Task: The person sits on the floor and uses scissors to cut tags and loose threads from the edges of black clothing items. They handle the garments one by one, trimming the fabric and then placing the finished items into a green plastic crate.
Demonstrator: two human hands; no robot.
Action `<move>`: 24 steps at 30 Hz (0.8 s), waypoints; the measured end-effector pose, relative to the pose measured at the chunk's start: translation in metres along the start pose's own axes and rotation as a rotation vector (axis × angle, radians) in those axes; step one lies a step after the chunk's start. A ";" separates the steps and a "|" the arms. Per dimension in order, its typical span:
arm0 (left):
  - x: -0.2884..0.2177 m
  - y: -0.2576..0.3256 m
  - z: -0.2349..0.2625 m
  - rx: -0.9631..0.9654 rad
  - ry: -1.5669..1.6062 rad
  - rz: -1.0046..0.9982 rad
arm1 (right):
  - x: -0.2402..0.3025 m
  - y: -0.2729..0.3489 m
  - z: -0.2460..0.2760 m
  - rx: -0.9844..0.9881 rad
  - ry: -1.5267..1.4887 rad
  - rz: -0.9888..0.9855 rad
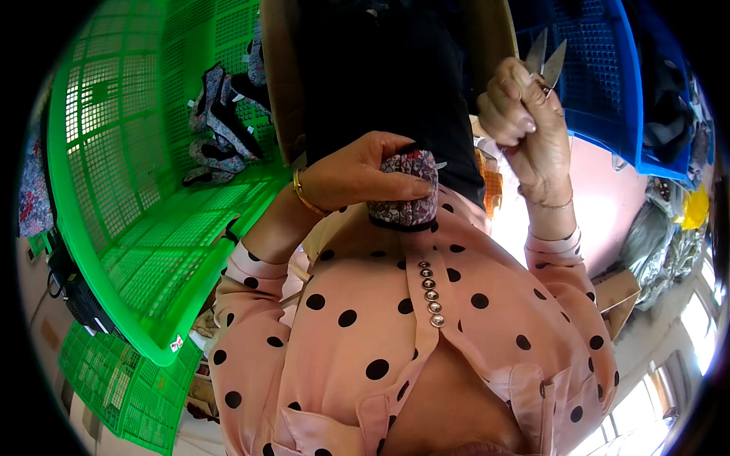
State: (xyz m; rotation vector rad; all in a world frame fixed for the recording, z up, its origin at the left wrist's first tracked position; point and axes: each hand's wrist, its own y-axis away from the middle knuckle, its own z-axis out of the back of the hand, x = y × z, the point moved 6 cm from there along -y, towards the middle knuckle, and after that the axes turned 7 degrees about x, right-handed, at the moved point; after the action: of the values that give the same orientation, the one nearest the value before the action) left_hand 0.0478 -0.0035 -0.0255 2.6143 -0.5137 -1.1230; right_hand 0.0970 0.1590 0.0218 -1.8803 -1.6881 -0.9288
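My left hand (357,173) is closed on a small floral cloth piece (403,205) with black edging, its thumb lying across the front. A little white tag or thread end sticks out at the piece's right side. The cloth is held close in front of my body. Off to the right, my right hand (526,125) is raised and curled round a pair of scissors (555,67). Their short metal blades point up and stand apart, clear of the cloth. The fingers hide most of the handles.
At the left stands a large green plastic basket (125,220) with several floral, black-edged pieces (220,125) inside. A second green basket (125,387) is lower left. A blue crate (597,68) stands at the upper right. Beside it lie clear plastic bags (658,239) and a cardboard box (617,292).
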 end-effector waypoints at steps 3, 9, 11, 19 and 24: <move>-0.001 0.001 -0.001 0.030 0.016 -0.014 | 0.008 0.016 0.028 -0.271 0.822 -0.033; -0.001 0.001 0.007 0.046 0.033 -0.024 | -0.021 0.048 0.016 0.066 1.296 -0.047; -0.001 0.000 0.008 0.060 0.047 -0.030 | -0.031 0.045 0.008 0.048 1.419 0.030; 0.003 0.003 0.013 0.071 0.122 -0.055 | -0.038 0.034 -0.005 0.110 1.560 0.101; 0.005 0.005 0.014 0.066 0.143 -0.062 | -0.046 0.031 -0.005 0.095 1.463 0.117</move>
State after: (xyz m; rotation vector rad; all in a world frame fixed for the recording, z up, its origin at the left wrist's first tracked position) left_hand 0.0391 -0.0112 -0.0363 2.7595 -0.4499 -0.9424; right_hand 0.1250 0.1189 -0.0052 -0.6977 -0.6501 -1.5299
